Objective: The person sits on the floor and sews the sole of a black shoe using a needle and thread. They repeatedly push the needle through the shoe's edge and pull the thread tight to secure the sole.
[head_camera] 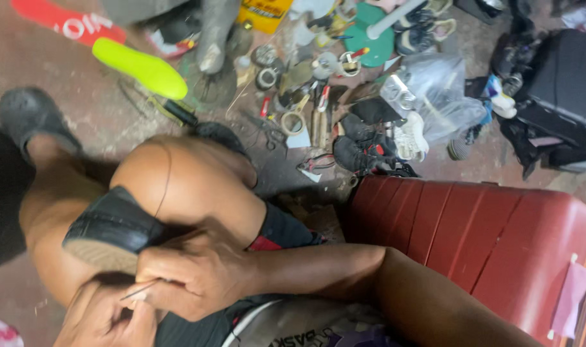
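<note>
A black shoe (113,225) with a tan sole rests on its side against my bent knee (177,180). My right hand (199,276) reaches across from the right and grips the shoe at its lower end. Just below it, at the frame's bottom edge, my left hand (103,321) pinches a thin needle (138,292) that points up toward the shoe's sole edge. A fine thread (167,177) runs over the knee. The two hands touch each other around the needle.
A red ribbed hard suitcase (498,238) stands close on the right. On the floor ahead lie a lime-green insole (142,67), a red insole (68,22), scattered tools, tape rolls (293,122), shoes, a clear plastic bag (434,96) and a black bag (563,96).
</note>
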